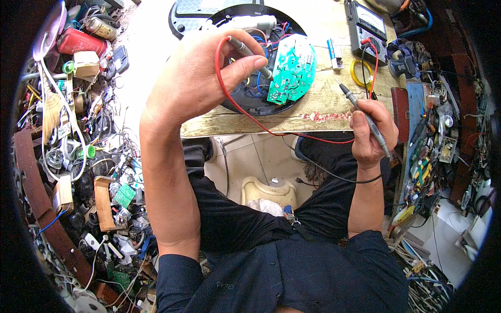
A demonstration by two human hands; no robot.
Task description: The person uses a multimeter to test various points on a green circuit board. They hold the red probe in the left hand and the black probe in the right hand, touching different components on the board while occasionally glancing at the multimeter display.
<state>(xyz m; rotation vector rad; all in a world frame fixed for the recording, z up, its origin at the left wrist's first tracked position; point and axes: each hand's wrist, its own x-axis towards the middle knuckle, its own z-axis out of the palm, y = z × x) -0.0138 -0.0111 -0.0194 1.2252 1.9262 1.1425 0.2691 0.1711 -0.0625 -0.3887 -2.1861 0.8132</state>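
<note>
My left hand [195, 75] pinches a grey test probe [242, 49] with a red lead [229, 96]. Its tip points down at the left edge of a green circuit board [293, 68]; whether it touches, I cannot tell. The board sits tilted on a round black housing [245, 106] with wires inside, partly hidden by my left hand. Over the table's front right edge, my right hand [373, 135] grips a second grey probe [347, 93], its dark tip raised toward the upper left, apart from the board. An analog multimeter [367, 23] lies at the far right, leads plugged in.
A small blue and white box [335, 54] and a yellow ring [360, 73] lie beside the multimeter on the wooden table [209, 125]. Piled parts and cables [112, 172] crowd the left, with tools and scraps [430, 151] at right. The leads hang below the table edge.
</note>
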